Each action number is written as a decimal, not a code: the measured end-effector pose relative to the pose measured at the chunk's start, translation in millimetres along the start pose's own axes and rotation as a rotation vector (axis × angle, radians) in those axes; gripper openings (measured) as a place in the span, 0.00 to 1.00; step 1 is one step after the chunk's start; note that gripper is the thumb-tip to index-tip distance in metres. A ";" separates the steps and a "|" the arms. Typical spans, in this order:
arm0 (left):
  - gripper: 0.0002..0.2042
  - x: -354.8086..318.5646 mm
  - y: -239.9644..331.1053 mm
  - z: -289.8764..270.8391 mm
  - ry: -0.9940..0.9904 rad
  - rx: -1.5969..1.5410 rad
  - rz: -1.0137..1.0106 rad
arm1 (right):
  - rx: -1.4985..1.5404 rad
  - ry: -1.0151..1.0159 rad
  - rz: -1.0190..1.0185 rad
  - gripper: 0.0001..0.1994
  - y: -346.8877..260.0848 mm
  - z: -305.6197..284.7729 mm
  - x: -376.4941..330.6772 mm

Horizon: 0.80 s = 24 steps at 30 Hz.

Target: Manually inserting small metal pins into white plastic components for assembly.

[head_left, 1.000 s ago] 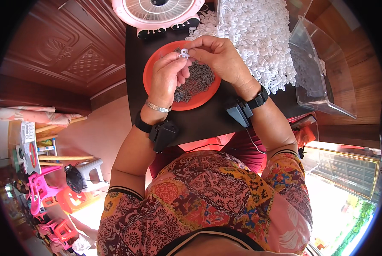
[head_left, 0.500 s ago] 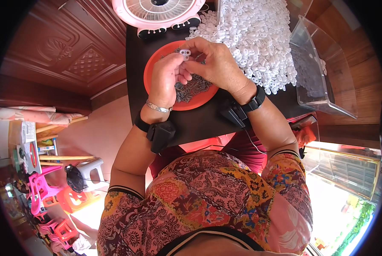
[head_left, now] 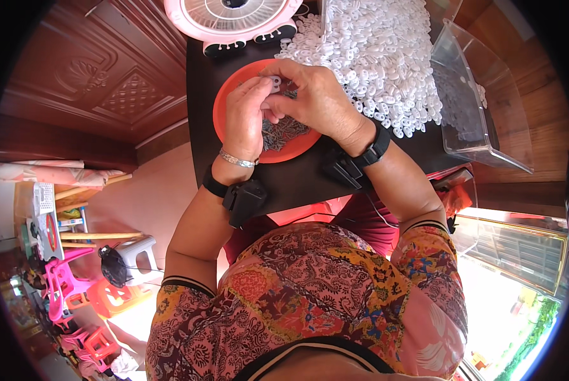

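Both hands meet over a red plate (head_left: 228, 95) that holds a heap of small dark metal pieces (head_left: 284, 132). My left hand (head_left: 245, 117) and my right hand (head_left: 313, 95) pinch one small white plastic piece (head_left: 275, 81) between their fingertips, just above the plate's far side. A silver bracelet and a black wrist device sit on the left wrist; a black wrist device sits on the right wrist. Which hand bears the piece's weight is hard to tell.
A big pile of small white plastic pieces (head_left: 386, 57) lies on the dark table (head_left: 297, 181) to the right of the plate. A clear plastic box (head_left: 472, 95) stands at the far right. A pink fan (head_left: 234, 16) sits at the table's far edge.
The hands have closed in tighter on the white piece over the plate; the right hand has shifted slightly left and covers more of the dark pieces.
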<state>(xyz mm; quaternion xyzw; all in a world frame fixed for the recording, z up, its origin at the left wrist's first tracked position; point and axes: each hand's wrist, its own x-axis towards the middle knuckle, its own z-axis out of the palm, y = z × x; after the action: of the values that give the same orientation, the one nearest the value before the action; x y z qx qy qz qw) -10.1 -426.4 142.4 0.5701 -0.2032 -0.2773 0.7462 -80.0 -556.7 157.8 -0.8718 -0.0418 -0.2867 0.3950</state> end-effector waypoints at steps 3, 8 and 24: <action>0.15 -0.1 1.0 -0.2 -0.017 -0.077 -0.022 | -0.008 0.015 -0.021 0.18 1.9 0.8 0.1; 0.15 -1.5 3.3 0.0 -0.022 -0.088 -0.009 | 0.098 0.036 -0.009 0.14 4.4 4.0 -1.1; 0.13 -8.7 1.7 9.1 0.027 -0.043 0.102 | 0.221 0.041 -0.047 0.04 3.3 4.0 -6.8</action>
<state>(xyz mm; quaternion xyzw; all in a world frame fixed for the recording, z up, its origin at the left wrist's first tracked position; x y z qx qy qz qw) -22.0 -427.1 146.5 0.5467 -0.2158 -0.2356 0.7740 -82.7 -555.1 149.9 -0.8155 -0.0856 -0.3075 0.4827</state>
